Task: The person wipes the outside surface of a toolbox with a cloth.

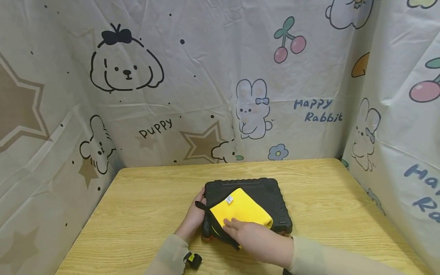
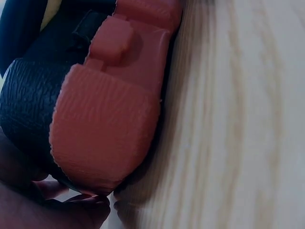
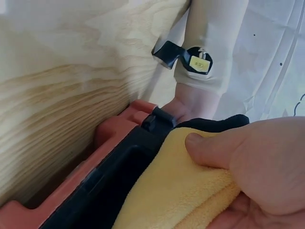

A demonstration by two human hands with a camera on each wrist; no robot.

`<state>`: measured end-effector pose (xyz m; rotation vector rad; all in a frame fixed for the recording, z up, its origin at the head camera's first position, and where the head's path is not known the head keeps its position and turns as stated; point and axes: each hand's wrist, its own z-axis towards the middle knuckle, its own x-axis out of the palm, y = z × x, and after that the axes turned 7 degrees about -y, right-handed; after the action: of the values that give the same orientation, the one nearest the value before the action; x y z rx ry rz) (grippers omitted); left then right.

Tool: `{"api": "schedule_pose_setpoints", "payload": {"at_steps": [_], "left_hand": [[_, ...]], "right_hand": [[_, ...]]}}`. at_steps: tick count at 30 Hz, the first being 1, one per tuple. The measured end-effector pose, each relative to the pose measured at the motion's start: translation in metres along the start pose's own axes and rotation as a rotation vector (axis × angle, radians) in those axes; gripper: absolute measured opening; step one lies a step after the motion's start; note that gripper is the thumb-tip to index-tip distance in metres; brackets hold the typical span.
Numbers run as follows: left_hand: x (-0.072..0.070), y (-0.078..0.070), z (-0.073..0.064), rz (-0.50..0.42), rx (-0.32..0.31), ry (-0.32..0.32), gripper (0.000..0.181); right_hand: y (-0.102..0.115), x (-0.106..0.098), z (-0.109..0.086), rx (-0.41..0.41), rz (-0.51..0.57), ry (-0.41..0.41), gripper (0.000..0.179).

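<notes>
A black tool case [image 1: 280,208] with a ribbed edge and reddish-orange lower parts lies on the table. My left hand [image 1: 196,214] grips its left side; the left wrist view shows fingertips [image 2: 90,212] at the rounded reddish corner [image 2: 107,126]. Over the lid lies a folded yellow cloth [image 1: 240,208] with a black border and a small white tag. My right hand [image 1: 256,238] holds this cloth near its front edge. In the right wrist view the thumb [image 3: 209,150] presses on the yellow side, and other fingers show below.
The light wooden table [image 1: 137,214] reaches back to a printed cloth wall [image 1: 206,68], with more cloth at both sides. A black wrist strap with a yellow piece [image 1: 193,259] sits at the left sleeve.
</notes>
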<state>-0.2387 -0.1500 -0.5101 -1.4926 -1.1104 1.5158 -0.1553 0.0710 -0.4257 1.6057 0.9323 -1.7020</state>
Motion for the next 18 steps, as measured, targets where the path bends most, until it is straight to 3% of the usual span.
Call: {"api": "schedule_pose_setpoints", "payload": {"at_steps": [11,18], "left_hand": [[-0.0006,-0.001,-0.0016,-0.006,0.002,0.018,0.054],[-0.001,-0.0011,0.0001,0.042,0.014,0.013,0.054]], "right_hand": [[-0.0018,0.0006,-0.0026,-0.022,0.012,-0.025,0.058],[-0.0067,-0.0011,-0.0002,0.01,0.067,-0.019,0.061]]}}
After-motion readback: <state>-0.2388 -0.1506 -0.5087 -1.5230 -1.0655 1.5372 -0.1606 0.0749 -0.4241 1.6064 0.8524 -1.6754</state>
